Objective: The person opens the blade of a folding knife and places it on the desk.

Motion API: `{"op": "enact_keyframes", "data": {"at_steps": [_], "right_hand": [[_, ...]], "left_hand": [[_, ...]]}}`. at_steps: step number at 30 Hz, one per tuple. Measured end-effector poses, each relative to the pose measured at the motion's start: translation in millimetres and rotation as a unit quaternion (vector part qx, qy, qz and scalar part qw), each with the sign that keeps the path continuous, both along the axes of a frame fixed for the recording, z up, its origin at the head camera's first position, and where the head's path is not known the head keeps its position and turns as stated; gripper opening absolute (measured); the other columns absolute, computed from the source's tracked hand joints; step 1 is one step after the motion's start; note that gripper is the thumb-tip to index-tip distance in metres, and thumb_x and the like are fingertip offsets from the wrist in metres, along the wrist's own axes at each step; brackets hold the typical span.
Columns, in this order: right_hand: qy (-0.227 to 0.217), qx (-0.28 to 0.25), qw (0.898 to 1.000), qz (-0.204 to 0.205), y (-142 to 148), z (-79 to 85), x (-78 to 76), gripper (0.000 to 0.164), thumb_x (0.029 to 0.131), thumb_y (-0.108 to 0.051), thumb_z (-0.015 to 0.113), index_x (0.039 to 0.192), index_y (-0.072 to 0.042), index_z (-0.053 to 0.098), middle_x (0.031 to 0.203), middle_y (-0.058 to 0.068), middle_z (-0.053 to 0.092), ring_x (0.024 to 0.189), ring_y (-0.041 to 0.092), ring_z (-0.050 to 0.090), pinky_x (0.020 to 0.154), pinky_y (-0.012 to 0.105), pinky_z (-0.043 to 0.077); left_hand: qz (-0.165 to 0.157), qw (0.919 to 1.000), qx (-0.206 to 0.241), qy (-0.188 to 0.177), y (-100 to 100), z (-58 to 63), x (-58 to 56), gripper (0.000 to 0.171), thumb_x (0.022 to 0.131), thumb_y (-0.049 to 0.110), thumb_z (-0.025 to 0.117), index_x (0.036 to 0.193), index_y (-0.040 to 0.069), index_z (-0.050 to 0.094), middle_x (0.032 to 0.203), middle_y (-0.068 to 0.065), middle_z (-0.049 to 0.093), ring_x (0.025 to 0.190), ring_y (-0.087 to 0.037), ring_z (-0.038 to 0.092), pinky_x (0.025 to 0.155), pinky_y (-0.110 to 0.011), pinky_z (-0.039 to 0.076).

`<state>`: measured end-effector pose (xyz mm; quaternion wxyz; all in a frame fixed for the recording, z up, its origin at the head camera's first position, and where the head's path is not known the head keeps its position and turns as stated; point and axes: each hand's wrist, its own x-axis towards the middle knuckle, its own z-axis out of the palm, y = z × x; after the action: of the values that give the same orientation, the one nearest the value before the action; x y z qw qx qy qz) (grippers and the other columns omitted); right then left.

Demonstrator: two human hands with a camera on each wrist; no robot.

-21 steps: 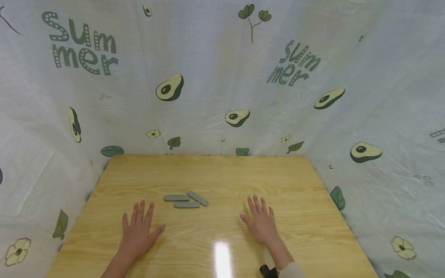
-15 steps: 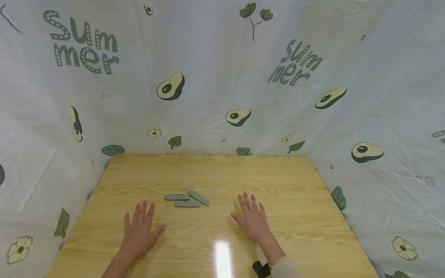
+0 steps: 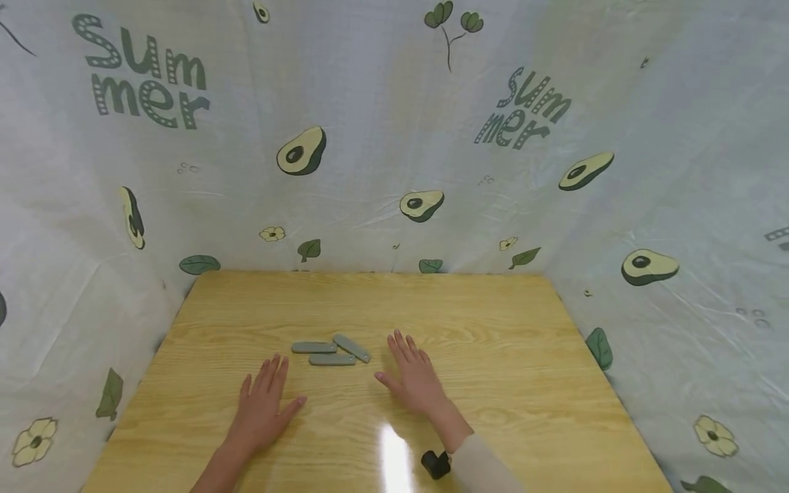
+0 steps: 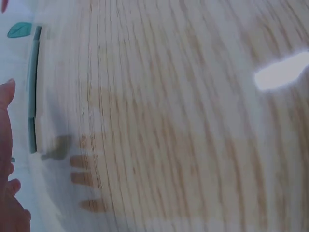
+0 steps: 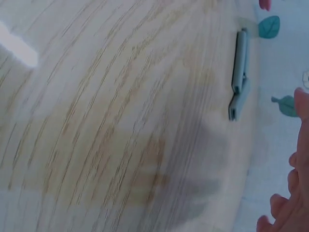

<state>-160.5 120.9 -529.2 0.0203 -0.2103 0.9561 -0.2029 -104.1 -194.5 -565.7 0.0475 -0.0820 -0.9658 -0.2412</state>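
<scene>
Three slim grey-green bars with rounded ends lie close together on the wooden table, each with a small dot near its right end. Two are nearly parallel, the back bar (image 3: 313,348) and the front bar (image 3: 333,359); the third, a slanted bar (image 3: 352,348), angles down to the right beside them. My left hand (image 3: 260,411) is held with fingers spread, its fingertips just short of the bars on their near left side. To their right is my right hand (image 3: 416,378), fingers extended and thumb pointing toward them. Neither hand holds anything. Both wrist views show the bars edge-on, the right one catching a bar (image 5: 240,63).
The light wooden table (image 3: 493,329) is enclosed by white cloth (image 3: 370,103) printed with avocados, leaves and lettering. A bright reflection shows on the near part of the tabletop. A small black device (image 3: 435,464) sits at my right wrist, by the sleeve (image 3: 483,469).
My right hand has moved left and slightly forward, closer to the bars. My left hand has shifted a little to the right. The bars stay where they were.
</scene>
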Motion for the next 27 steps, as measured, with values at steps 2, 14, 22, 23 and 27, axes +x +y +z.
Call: {"op": "enact_keyframes", "data": {"at_steps": [2, 14, 22, 23, 27], "right_hand": [[-0.003, -0.002, 1.0, 0.008, -6.2, -3.2, -2.0, 0.084, 0.095, -0.054, 0.052, 0.155, -0.009, 0.015, 0.163, 0.011, 0.014, 0.149, 0.037, 0.018, 0.118, 0.056, 0.025], [-0.02, 0.01, 0.999, 0.039, -38.4, -21.1, -2.5, 0.1, 0.08, -0.05, 0.073, 0.155, -0.011, 0.02, 0.162, 0.009, 0.02, 0.149, 0.032, 0.02, 0.118, 0.057, 0.023], [-0.03, 0.024, 0.998, 0.041, -54.2, -33.3, -6.3, 0.092, 0.082, -0.054, 0.069, 0.153, -0.012, 0.027, 0.161, 0.008, 0.024, 0.149, 0.03, 0.021, 0.119, 0.056, 0.022], [-0.032, 0.022, 0.998, 0.04, -55.4, -34.6, -6.6, 0.091, 0.083, -0.054, 0.069, 0.152, -0.012, 0.028, 0.16, 0.007, 0.024, 0.149, 0.03, 0.021, 0.119, 0.056, 0.022], [-0.027, 0.023, 0.998, 0.048, -58.6, -38.8, -7.0, 0.088, 0.084, -0.055, 0.066, 0.152, -0.012, 0.031, 0.16, 0.007, 0.026, 0.149, 0.032, 0.02, 0.118, 0.058, 0.022]], "left_hand": [[-0.002, 0.9999, 0.016, 0.003, 2.7, -0.5, -0.5, 0.08, 0.094, 0.046, 0.058, 0.151, 0.001, 0.025, 0.156, -0.024, 0.025, 0.141, -0.046, 0.025, 0.11, -0.068, 0.02], [-0.01, 0.9961, 0.088, 0.004, 18.4, -11.5, -13.9, 0.078, 0.094, 0.042, 0.06, 0.147, -0.006, 0.029, 0.152, -0.027, 0.032, 0.137, -0.048, 0.033, 0.11, -0.065, 0.029], [-0.007, 0.9934, 0.114, -0.001, 26.8, -20.1, -22.0, 0.081, 0.092, 0.043, 0.062, 0.148, -0.004, 0.028, 0.149, -0.03, 0.034, 0.135, -0.051, 0.034, 0.107, -0.069, 0.029], [-0.01, 0.9932, 0.116, 0.005, 27.7, -21.2, -22.7, 0.08, 0.092, 0.043, 0.063, 0.148, -0.004, 0.029, 0.149, -0.029, 0.035, 0.134, -0.05, 0.035, 0.107, -0.068, 0.03], [-0.016, 0.9932, 0.114, 0.02, 30.1, -24.3, -24.0, 0.08, 0.089, 0.04, 0.067, 0.146, -0.004, 0.033, 0.147, -0.027, 0.04, 0.134, -0.049, 0.038, 0.107, -0.066, 0.032]]}}
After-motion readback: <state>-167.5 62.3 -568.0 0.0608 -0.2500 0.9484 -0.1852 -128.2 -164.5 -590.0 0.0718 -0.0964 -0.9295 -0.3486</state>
